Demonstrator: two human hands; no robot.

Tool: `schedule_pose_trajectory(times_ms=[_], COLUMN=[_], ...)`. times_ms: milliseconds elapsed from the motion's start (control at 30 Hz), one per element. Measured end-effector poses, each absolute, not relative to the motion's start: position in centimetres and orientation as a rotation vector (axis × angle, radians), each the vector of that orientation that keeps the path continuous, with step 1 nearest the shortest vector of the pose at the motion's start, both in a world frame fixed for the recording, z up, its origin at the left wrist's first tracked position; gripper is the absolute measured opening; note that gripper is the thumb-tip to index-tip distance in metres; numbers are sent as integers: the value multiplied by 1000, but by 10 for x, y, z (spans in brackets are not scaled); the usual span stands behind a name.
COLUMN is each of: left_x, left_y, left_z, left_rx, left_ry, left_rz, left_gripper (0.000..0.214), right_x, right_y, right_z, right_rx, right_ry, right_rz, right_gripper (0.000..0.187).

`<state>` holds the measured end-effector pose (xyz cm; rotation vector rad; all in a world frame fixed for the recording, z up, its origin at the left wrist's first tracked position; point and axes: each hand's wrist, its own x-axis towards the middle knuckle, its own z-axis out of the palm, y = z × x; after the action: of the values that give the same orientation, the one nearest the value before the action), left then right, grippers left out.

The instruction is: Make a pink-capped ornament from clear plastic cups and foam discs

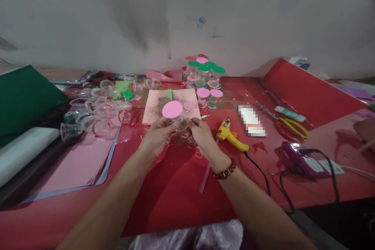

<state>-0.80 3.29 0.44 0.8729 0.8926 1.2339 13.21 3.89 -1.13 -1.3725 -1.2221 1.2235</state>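
My left hand [158,134] and my right hand [202,134] meet over the red table cover [175,191], fingers closed on a small clear plastic cup [179,121] capped with a round pink foam disc [172,109]. The cup sits just in front of a pink foam sheet [155,109] carrying another small pink disc [190,105] and some smudges. A bead bracelet [225,172] circles my right wrist. Right of my right hand lies a yellow glue gun [231,136] with a black cord.
Loose clear cups [93,115] are heaped at the left beside a pink sheet [79,164] and green and white rolls [23,101]. Capped cups [205,74] stand at the back. Scissors [293,127], a glue tube [290,114] and a purple device [304,162] lie right.
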Motion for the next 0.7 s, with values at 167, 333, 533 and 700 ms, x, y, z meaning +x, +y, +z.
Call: schedule_pose_trajectory(times_ms=[167,333,533,700], left_x=[-6,-8,-12,-7], left_y=[32,32,31,28], left_z=[9,9,2,2], left_rx=[832,840,977,1065], left_ry=[920,973,1002,1037], left_rz=[1255,1264,1124,1044], left_gripper=[36,37,40,43], right_x=[134,134,133,128], right_y=[41,41,34,26], right_z=[-14,-9,3,7], right_rx=[-1390,-1233,-975,-969], right_ry=[-1227,-1040,-1160,-1552], right_rz=[1123,1086,1115,921], right_gripper=[37,35,46,61])
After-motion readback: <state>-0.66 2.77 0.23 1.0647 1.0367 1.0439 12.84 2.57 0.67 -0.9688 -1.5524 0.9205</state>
